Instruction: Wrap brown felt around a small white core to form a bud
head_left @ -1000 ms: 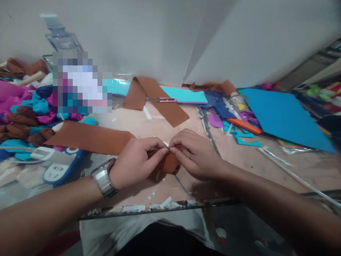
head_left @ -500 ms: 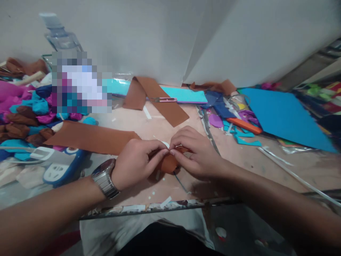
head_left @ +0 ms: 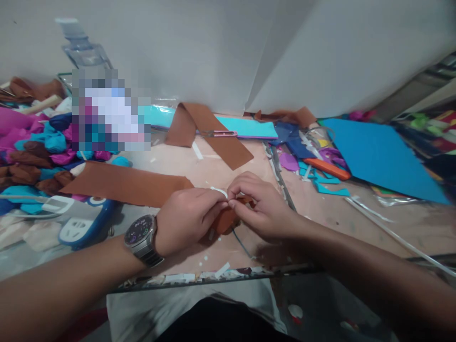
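My left hand (head_left: 190, 216), with a watch (head_left: 140, 233) on the wrist, is closed in a pinch at the upper edge of a small brown paper piece (head_left: 227, 221). My right hand (head_left: 261, 206) pinches the same edge from the other side, and the fingertips of both hands meet. A thin white strip (head_left: 219, 191) shows just behind the fingertips. From under the paper piece a thin dark stem (head_left: 242, 243) runs down to the table. Left of my hands lies a long brown paper strip (head_left: 131, 184).
A pink cutter (head_left: 223, 134) rests on a folded brown strip (head_left: 228, 151) behind my hands. Crumpled coloured bundles (head_left: 39, 156), a power strip (head_left: 83, 223) and a bottle (head_left: 87, 52) stand left. At right are an orange cutter (head_left: 327, 168) and a blue sheet (head_left: 384, 156).
My left hand has turned slightly, so the watch face now shows. More of the white strip is visible behind the fingertips. Both hands stay at the brown paper piece.
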The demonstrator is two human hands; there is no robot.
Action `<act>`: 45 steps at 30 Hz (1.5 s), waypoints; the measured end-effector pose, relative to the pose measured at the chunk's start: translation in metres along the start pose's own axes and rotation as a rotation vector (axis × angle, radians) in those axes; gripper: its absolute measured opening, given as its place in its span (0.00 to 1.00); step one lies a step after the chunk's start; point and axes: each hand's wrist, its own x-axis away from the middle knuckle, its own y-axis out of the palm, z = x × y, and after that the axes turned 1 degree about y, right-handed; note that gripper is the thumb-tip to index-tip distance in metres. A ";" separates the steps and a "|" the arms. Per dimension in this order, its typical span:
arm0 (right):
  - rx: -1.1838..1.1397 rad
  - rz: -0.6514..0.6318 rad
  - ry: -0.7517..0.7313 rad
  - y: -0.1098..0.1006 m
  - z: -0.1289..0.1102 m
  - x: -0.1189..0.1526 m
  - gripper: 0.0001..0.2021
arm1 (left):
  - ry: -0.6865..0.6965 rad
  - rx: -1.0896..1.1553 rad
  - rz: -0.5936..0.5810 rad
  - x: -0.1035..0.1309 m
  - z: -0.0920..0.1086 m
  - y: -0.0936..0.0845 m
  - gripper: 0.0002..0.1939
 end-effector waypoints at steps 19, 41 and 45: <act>0.005 -0.166 0.017 -0.007 0.004 -0.001 0.04 | -0.119 0.189 -0.203 -0.002 0.005 -0.006 0.11; -0.208 -0.286 0.193 -0.007 0.006 -0.001 0.04 | -0.199 0.326 -0.273 -0.007 0.010 -0.012 0.11; -0.325 -0.279 0.281 -0.008 0.007 -0.001 0.07 | -0.206 0.329 -0.271 -0.008 0.008 -0.012 0.10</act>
